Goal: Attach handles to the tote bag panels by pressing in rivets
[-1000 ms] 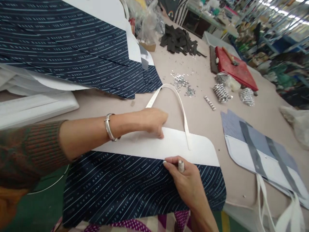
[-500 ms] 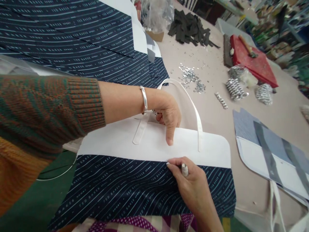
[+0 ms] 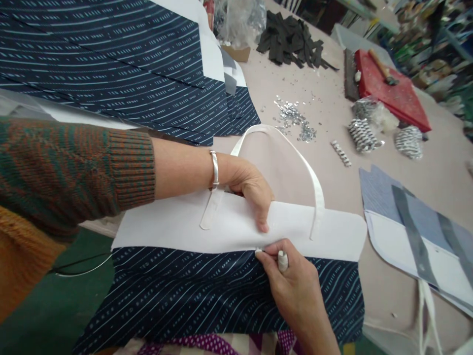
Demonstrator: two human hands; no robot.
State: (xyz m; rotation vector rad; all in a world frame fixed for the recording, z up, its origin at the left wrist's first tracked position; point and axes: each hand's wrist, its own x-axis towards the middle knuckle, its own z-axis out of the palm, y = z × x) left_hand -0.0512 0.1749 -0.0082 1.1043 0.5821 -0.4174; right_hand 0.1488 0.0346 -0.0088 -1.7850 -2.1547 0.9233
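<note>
A bag panel (image 3: 158, 276) of navy fabric with printed lines and a white top band (image 3: 166, 229) lies at the table's front edge and over my lap. A white strap handle (image 3: 318, 197) loops up from the band. My left hand (image 3: 254, 190) grips the band's upper edge, thumb in front, fingers mostly hidden behind. Just below, my right hand (image 3: 295, 281) is closed, with thumb and forefinger pinched at the seam on a tiny pale piece too small to name. From between its fingers sticks a white rod-like end (image 3: 283, 261); the rest is hidden.
Small metal pieces (image 3: 293, 118) lie scattered beyond the handle. Black strips (image 3: 291, 39), a red block (image 3: 399, 96) bearing a hammer (image 3: 382, 66), and wrapped bundles (image 3: 364, 135) sit farther back. More navy panels (image 3: 111, 64) are at upper left, a blue-and-white panel (image 3: 417, 231) at right.
My left hand has moved slightly down and towards my right hand, and the white band now bows near the seam. The handle loop has shifted. My right hand keeps its pinch.
</note>
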